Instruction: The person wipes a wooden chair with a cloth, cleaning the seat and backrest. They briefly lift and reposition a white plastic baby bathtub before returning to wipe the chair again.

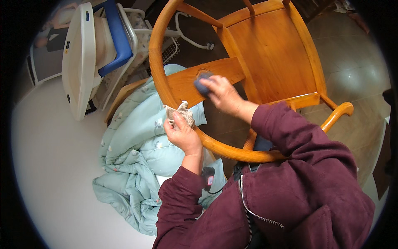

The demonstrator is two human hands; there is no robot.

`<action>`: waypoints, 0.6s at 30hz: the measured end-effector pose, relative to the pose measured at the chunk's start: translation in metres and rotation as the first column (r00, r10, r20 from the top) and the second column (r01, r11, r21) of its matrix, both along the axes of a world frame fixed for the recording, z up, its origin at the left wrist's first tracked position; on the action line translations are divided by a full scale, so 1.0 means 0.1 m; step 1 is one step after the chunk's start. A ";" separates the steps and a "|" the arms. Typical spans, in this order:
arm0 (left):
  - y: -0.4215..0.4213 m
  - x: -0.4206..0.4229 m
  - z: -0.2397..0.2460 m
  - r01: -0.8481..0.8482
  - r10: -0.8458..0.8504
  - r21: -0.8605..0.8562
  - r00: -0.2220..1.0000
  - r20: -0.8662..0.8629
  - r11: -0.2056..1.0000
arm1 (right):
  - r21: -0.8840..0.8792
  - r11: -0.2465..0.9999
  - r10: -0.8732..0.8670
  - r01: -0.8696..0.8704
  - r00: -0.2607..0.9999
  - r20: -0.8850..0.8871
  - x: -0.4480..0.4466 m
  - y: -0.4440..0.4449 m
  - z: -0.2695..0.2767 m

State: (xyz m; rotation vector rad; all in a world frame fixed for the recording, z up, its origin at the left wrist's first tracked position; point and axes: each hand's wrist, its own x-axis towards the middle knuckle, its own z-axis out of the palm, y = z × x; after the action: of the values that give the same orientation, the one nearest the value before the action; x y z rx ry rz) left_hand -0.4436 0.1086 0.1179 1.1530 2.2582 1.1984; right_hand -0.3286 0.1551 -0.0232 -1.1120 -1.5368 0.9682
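Note:
A wooden armchair (273, 56) with a curved top rail stands before me, its seat towards the top right. My right hand (225, 95) presses a bunched blue-grey cloth (203, 83) against the wooden back splat (227, 68), beside a carved round mark; hand and cloth are slightly blurred. In my left hand (184, 133) is a beige textured cloth (186, 115), pinched under the thumb against the curved rail (164, 81). The palm side of that hand's grip is partly hidden.
A light green floral quilt (133, 158) lies heaped left of the chair, with a dark device (208, 177) bearing a label near my left sleeve. At the upper left stand a white plastic tub (79, 62) and a blue-and-white frame (119, 43). A wheeled metal leg (192, 43) shows behind the chair.

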 end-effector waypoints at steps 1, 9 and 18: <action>0.00 0.00 0.01 0.009 -0.009 -0.009 1.000 -0.007 1.000 | -0.070 0.997 -0.012 0.014 0.999 0.030 0.07 0.04 -0.14; 0.00 0.05 0.05 0.020 -0.020 -0.020 1.000 0.005 1.000 | -0.292 0.952 -0.062 0.089 0.993 0.101 -0.13 0.00 0.25; 0.00 0.03 0.03 -0.004 0.003 -0.024 1.000 -0.029 1.000 | -0.562 0.824 0.005 0.073 0.991 0.137 0.29 0.45 -0.51</action>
State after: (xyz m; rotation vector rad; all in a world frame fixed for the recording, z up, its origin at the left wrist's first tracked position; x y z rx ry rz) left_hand -0.4408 0.1083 0.1211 1.1652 2.2912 1.1595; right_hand -0.2999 0.2005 -0.0742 -1.6430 -1.3526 1.4043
